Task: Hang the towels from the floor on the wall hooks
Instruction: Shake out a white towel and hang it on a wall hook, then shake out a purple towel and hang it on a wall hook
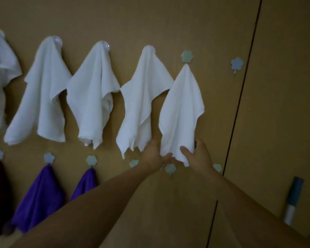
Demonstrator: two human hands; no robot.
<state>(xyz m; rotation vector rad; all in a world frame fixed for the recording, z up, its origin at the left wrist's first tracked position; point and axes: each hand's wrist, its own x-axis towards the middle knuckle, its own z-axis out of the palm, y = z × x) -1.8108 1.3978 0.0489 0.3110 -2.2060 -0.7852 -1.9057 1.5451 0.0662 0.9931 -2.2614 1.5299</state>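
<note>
Five towels hang side by side in an upper row on the wall [168, 24]; the rightmost towel [182, 111] hangs from a hook [186, 57]; a bare hook [237, 63] lies to its right, left of the wall seam [243, 86]; the left grip [153, 153] and right grip [199, 154] hold that towel's lower edge; beneath runs a lower hook row [170, 168], whose three leftmost hooks carry lower towels [38, 197]; a pole [293, 199] stands right of the seam.

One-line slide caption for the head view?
Left hand and right hand hold the bottom edge of a white towel hung on a green wall hook.
</note>
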